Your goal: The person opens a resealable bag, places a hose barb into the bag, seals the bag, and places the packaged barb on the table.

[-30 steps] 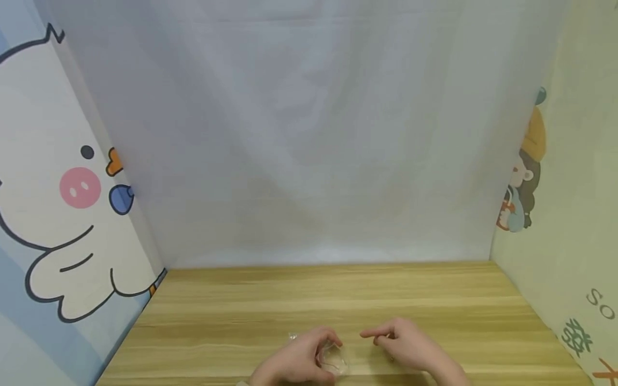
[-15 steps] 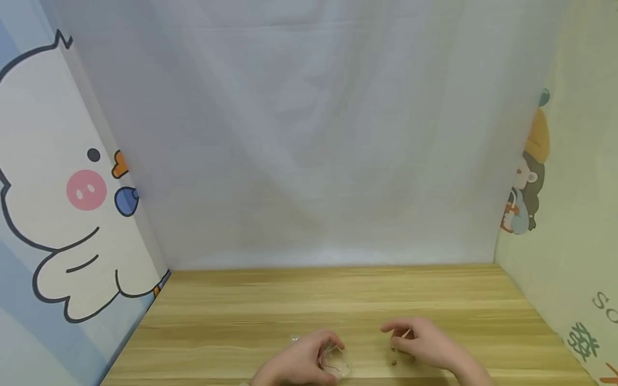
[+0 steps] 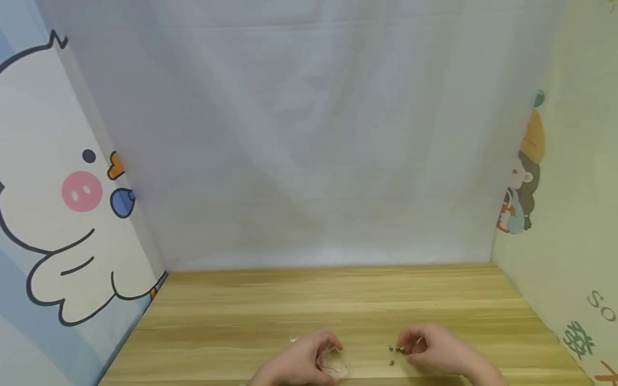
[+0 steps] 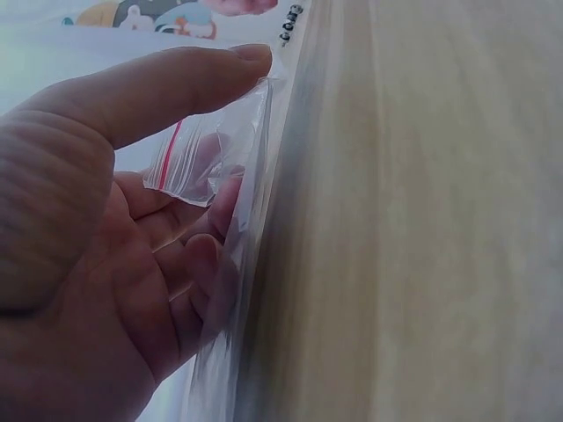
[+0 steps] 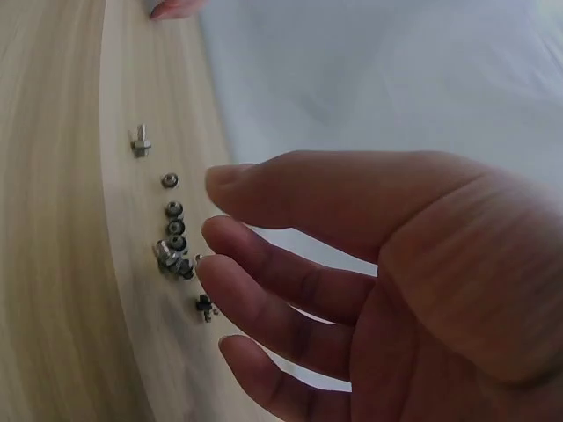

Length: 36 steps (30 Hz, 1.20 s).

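My left hand (image 3: 304,359) holds a clear plastic zip bag (image 4: 193,163) with a red seal line, its thumb on the bag's upper edge and the curled fingers against the other side. The bag rests at the tabletop. To the right, my right hand (image 3: 441,351) hovers with loosely bent fingers and nothing visibly held. Close to its fingertips (image 5: 224,189) lie several small metal pieces (image 5: 174,227), each with a round collar; some show a thin stem. Whether a fingertip touches one of them, I cannot tell.
The wood-grain table (image 3: 241,300) extends back to a pale curtain (image 3: 314,161). A bird-printed panel (image 3: 38,214) stands left, a greenish printed panel (image 3: 569,214) right. A small clear plastic bit (image 3: 293,339) shows behind my left hand.
My right hand has moved right, away from the bag, and the small metal pieces now show on the table beside it. The left hand has stayed nearly still with the bag.
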Tool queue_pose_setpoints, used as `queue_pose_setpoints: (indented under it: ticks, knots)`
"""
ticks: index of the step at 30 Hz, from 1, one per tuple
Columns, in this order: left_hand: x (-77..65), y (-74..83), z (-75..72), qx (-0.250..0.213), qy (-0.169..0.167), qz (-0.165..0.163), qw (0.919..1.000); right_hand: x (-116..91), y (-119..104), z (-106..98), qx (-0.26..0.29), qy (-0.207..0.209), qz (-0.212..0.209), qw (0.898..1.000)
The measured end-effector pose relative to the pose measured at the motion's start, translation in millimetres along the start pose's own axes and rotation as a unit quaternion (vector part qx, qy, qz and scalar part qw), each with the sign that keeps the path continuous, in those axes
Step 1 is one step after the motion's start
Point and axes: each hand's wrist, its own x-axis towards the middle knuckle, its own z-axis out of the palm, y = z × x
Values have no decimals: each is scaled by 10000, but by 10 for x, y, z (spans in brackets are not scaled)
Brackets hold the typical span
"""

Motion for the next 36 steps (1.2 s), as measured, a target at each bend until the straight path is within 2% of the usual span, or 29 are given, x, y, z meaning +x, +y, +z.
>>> queue_pose_setpoints:
  ticks: [5, 13, 24, 30, 36]
  knots:
    - [-15, 25, 7, 41, 85, 89, 9999, -20, 30, 34, -266, 54, -113, 9996]
    - [-10, 1, 11, -154, 39, 15, 9999, 2, 60, 70, -526, 112, -242, 9983]
    - [-4, -6, 10, -322, 18, -178, 9993, -11, 74, 32, -602, 178, -91, 9980]
    - [-8, -1, -8, -597, -99, -328, 9976, 69, 54, 110, -424, -66, -213, 9989]
    - [-18, 5, -2, -502, -61, -293, 9983, 129, 36, 215, -372, -125, -306, 9988]
